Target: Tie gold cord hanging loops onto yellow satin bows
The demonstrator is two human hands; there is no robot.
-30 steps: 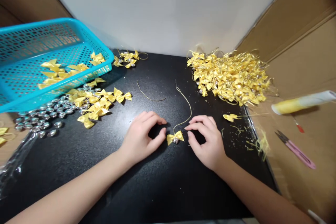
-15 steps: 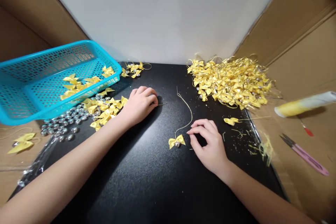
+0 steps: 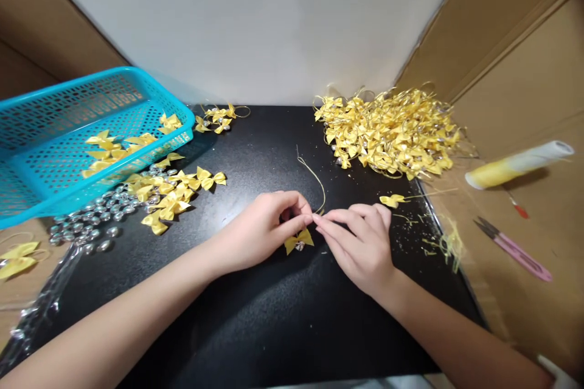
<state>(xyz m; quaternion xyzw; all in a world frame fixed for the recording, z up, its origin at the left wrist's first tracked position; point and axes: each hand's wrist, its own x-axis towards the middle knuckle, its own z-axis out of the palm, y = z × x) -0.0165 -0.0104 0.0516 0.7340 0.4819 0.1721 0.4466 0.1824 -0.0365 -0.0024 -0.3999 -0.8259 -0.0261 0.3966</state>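
My left hand (image 3: 274, 222) and my right hand (image 3: 360, 243) meet fingertip to fingertip over the middle of the black table. Both are closed in a pinch; whatever lies between the fingertips is too small or hidden to make out. Just below them lies a yellow ribbon bow (image 3: 298, 242) with a silver bead at its centre, its top partly covered by my left fingers. A thin gold cord (image 3: 319, 182) curves up and away from behind the fingertips, ending in a small loop with a fine, needle-like tip.
A blue basket (image 3: 182, 130) holding bows stands at left, beside silver beads (image 3: 91, 219) and loose yellow bows (image 3: 171, 200). A heap of corded bows (image 3: 392, 134) lies back right. Farther right are a single bow (image 3: 391, 200), thread scraps (image 3: 451, 246), pink-handled snips (image 3: 515, 252) and a yellow-white roll (image 3: 515, 165).
My left hand has come right, from beside the loose bows to the beaded bow, with its thin strand no longer visible. My right hand's fingers have closed to meet it. The view has shifted slightly.
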